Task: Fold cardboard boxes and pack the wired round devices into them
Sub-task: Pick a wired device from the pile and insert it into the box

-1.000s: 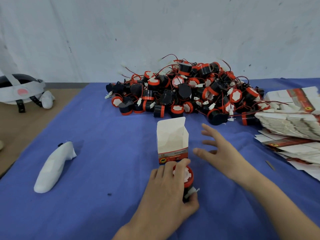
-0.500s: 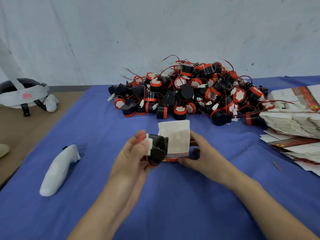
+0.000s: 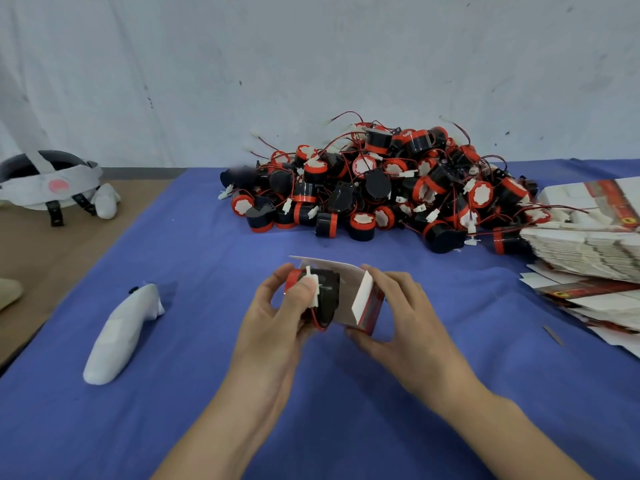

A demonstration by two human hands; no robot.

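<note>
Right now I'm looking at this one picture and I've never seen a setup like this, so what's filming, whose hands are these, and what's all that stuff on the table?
There is no machine here. A person wears a wide-angle camera on the head, looking forward and down, so you see their own two bare hands from above. The left hand holds a round black and red device with a red wire. The right hand holds a small opened cardboard box tipped on its side, its open end facing the device. Both are held over a blue cloth. Behind them lies a big pile of the same devices. To the right is a stack of flat unfolded boxes. On the left lie a white controller and, further off, a headset.
</note>
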